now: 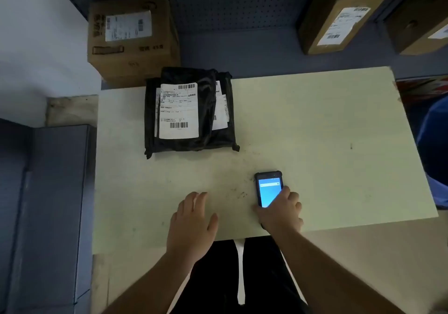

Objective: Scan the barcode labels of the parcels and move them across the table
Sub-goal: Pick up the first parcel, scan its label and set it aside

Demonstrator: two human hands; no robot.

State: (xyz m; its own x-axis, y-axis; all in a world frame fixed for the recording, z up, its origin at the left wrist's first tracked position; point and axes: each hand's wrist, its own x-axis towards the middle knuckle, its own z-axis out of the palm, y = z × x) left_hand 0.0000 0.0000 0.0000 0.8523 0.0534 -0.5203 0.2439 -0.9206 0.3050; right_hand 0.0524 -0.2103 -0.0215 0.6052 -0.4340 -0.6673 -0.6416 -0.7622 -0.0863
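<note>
A stack of black plastic parcels (206,110) lies on the far left part of the pale table (315,131). The top parcel carries a white label (179,111) with barcodes facing up. A second label peeks out at the stack's right side. My right hand (281,213) grips a handheld scanner (268,187) with a lit blue screen, near the table's front edge. My left hand (192,221) hovers flat over the table to the left of the scanner, fingers apart and holding nothing.
A cardboard box (133,39) with a label stands behind the table at the left. Two more labelled boxes (339,15) stand at the back right. A grey surface (48,204) runs along the left. Something blue (434,144) is at the right edge.
</note>
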